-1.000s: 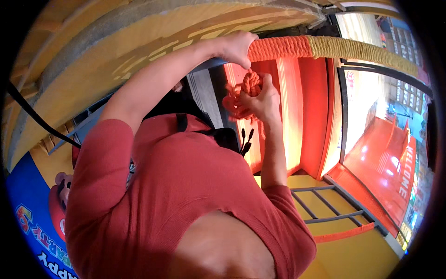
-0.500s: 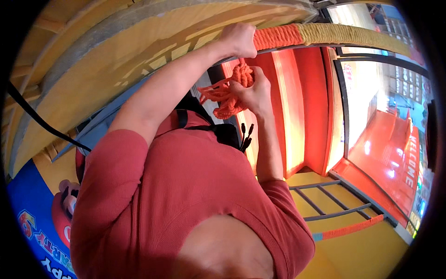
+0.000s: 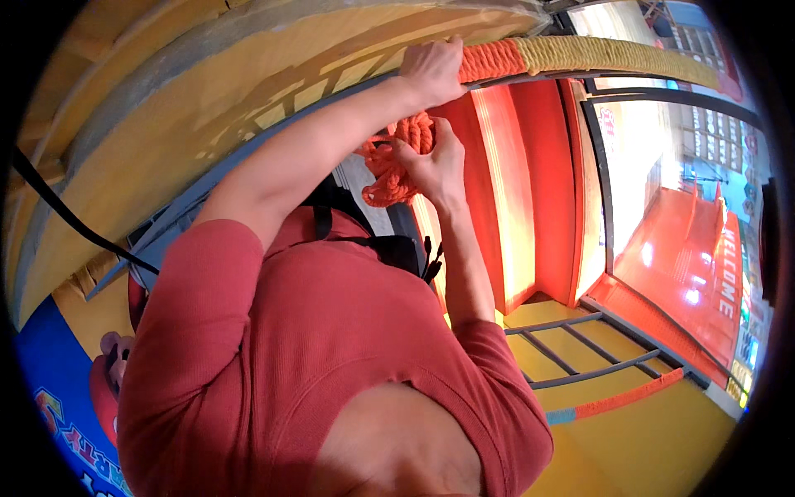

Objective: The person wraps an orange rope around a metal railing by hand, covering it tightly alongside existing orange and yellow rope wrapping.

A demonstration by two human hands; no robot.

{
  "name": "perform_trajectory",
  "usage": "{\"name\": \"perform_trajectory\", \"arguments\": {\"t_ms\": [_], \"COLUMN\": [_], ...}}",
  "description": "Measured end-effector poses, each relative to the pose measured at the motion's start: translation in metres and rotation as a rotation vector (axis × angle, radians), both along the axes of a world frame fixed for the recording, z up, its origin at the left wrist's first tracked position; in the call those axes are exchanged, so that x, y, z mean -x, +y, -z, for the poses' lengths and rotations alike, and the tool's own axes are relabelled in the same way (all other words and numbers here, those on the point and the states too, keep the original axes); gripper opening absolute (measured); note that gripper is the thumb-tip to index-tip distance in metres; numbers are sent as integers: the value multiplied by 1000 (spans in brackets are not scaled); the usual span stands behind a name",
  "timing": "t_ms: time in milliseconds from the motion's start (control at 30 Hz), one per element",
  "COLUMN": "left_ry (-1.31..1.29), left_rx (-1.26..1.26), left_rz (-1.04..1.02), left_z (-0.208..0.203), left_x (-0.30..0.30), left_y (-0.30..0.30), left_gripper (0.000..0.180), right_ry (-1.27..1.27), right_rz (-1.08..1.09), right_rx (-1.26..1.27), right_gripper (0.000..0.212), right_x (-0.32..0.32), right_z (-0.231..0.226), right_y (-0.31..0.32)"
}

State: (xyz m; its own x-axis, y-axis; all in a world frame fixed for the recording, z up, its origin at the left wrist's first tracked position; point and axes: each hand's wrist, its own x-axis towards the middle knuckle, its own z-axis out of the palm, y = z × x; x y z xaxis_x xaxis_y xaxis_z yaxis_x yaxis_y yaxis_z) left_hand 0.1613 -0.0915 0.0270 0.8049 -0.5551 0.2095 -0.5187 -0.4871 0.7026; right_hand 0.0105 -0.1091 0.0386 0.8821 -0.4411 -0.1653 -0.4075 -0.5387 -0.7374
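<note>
Orange and tan rope is wound in close turns round a curved bar (image 3: 629, 60). My left hand (image 3: 434, 69) is closed round the bar, at the left end of the orange winding (image 3: 494, 62). Just below it, my right hand (image 3: 436, 164) grips a knotted bundle of orange rope (image 3: 387, 177). Loops of the bundle hang to the left of my right thumb. Its upper left part lies close under my left forearm, which partly hides it. My left fingertips are hidden behind the bar and the hand.
A curved yellow panel (image 3: 166, 108) runs along the upper left, with a black cable (image 3: 74, 219) below it. Red panels (image 3: 538, 182) stand beyond my right arm. A dark metal ladder-like frame (image 3: 592, 348) and another orange-wrapped bar (image 3: 629, 393) are at lower right.
My right hand has moved up and left with the rope bundle, closer to my left forearm. My left hand stays on the bar. The whole view has shifted slightly.
</note>
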Motion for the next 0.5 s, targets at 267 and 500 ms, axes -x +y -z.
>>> {"name": "perform_trajectory", "arguments": {"t_ms": [267, 500], "left_ry": [19, 273], "left_rx": [-91, -148], "left_rz": [162, 459], "left_z": [0, -10], "left_x": [-20, -41], "left_y": [4, -3], "left_gripper": [21, 53], "right_ry": [-83, -153], "right_rz": [30, 142], "right_rx": [-196, -422], "right_gripper": [50, 38], "right_x": [4, 3], "right_z": [8, -4], "right_y": [8, 11]}}
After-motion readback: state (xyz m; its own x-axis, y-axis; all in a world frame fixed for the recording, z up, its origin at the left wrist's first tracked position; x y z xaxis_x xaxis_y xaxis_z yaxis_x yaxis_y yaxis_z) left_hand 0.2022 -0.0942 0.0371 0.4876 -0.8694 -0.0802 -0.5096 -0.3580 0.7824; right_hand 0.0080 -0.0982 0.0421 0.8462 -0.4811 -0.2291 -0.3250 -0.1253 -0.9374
